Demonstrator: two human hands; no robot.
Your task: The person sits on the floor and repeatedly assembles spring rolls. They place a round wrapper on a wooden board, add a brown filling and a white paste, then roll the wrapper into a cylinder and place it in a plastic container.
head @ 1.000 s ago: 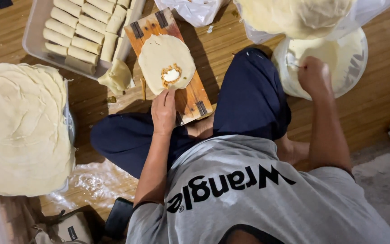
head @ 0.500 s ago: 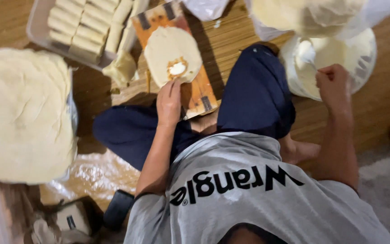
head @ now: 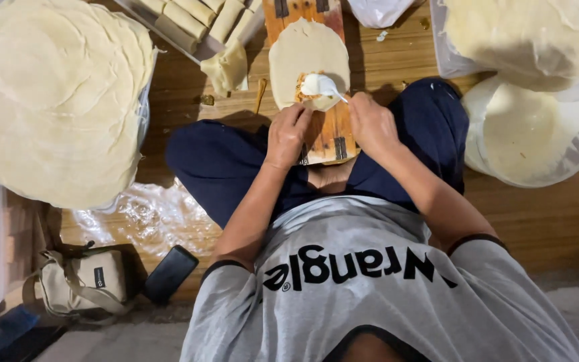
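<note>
A round pale dough wrapper [head: 308, 50] lies on a wooden board [head: 333, 131] in front of my crossed legs. Brownish filling [head: 301, 86] sits near its front edge, with a white dollop on top. My right hand [head: 371, 124] holds a white spoon [head: 322, 86] over that filling. My left hand [head: 287, 133] rests at the wrapper's front edge, fingertips touching the dough beside the filling.
A big stack of round wrappers [head: 58, 94] sits at the left. A tray of rolled pieces [head: 192, 17] is at the back. A white bowl of pale mixture [head: 537, 134] stands at the right, a bag of dough [head: 524, 33] behind it. A small bag [head: 82, 278] and phone [head: 170, 273] lie on the floor.
My right hand came from the white bowl at the right to the board, bringing the spoon onto the filling. My left hand stayed at the wrapper's edge.
</note>
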